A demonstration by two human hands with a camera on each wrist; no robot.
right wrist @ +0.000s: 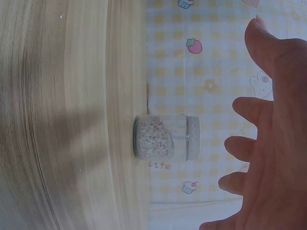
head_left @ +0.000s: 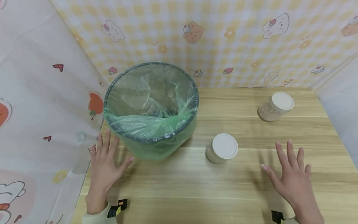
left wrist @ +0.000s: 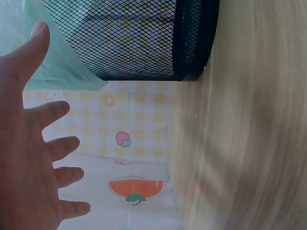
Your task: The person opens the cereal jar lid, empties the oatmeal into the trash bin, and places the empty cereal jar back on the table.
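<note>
A round mesh wastebasket, lined with a green plastic bag folded over its rim, stands at the left of the wooden table. Beside its near left side my left hand hovers with fingers spread, holding nothing. On the right, my right hand is likewise spread above the table with nothing in it. Between the hands stands a jar with a white lid. Farther back, beyond my right fingertips, a clear jar with a white lid is partly filled with pale, coarse grains.
A yellow checked cloth with cartoon prints hangs along the table's back edge. White printed cloth borders the left side, and a pale wall the right. The wood-grain table carries the basket and both jars.
</note>
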